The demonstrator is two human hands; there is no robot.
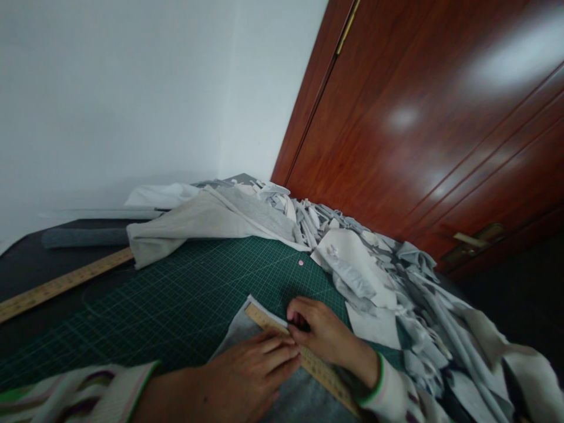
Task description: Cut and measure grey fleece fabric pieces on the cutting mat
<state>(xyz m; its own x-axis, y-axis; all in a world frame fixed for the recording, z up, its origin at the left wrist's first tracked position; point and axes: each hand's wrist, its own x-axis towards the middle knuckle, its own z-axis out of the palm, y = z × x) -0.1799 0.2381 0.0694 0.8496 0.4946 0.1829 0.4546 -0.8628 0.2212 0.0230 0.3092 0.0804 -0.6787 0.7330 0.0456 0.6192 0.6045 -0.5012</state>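
Note:
A grey piece of fabric (240, 329) with a pale edge lies on the green cutting mat (167, 294). Across it, close to that edge, runs a wooden ruler (321, 373). My left hand (251, 370) lies flat over the ruler and the cloth, its fingers stretched out and pressing down. On the ruler's far side, at the fabric's edge, is my right hand (315, 323). Its thumb and forefinger are curled together in a pinch; whatever may be between them is hidden.
A long wooden ruler (66, 285) lies at the left, partly under beige fabric (198, 217). A small pink disc (301, 262) sits on the mat. Heaped fabric scraps (414, 311) cover the right side, beside a brown wooden door (409, 129). A white wall (118, 88) rises behind.

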